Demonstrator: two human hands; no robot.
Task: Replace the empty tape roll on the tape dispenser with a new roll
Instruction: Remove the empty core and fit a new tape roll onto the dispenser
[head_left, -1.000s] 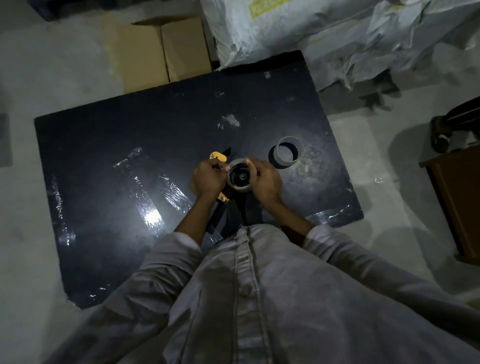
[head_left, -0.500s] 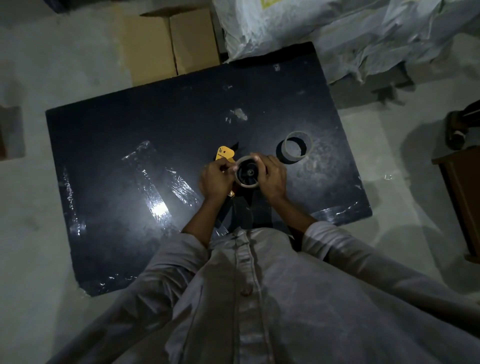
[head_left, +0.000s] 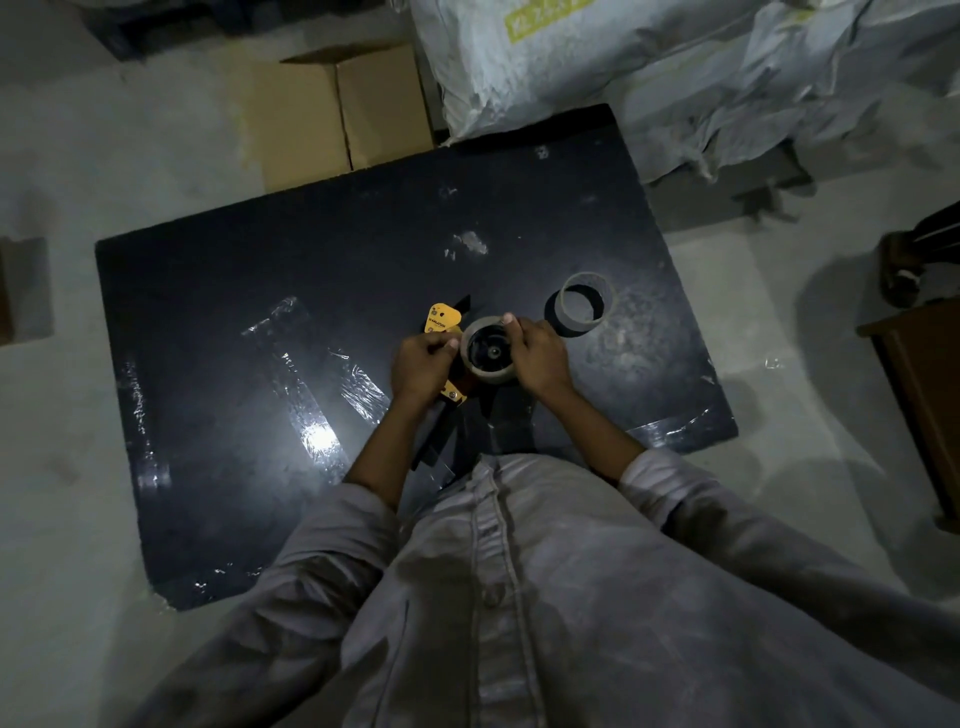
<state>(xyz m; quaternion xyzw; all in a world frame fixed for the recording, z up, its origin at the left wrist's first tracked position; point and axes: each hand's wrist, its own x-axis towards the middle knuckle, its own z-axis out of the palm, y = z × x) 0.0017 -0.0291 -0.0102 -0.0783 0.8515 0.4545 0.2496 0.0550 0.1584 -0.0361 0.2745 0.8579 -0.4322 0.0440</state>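
Note:
A yellow and black tape dispenser (head_left: 442, 318) lies on a black board (head_left: 260, 291) in front of me. A roll of tape (head_left: 488, 375) sits on the dispenser's black hub (head_left: 491, 352). My left hand (head_left: 422, 364) grips the dispenser's left side, thumb against the roll. My right hand (head_left: 537, 356) holds the roll's right edge, thumb on its rim. An empty cardboard tape core (head_left: 584, 304) stands on the board just beyond my right hand, apart from it.
Strips of clear tape (head_left: 306, 395) are stuck on the board's left half. A cardboard box (head_left: 332, 114) and white sacks (head_left: 649, 67) lie behind the board. A brown wooden piece of furniture (head_left: 924, 405) stands at the right. Grey floor surrounds the board.
Both hands stay on the roll and dispenser; the fingers have shifted slightly around the roll. The camera view has drifted a little, otherwise the scene is the same.

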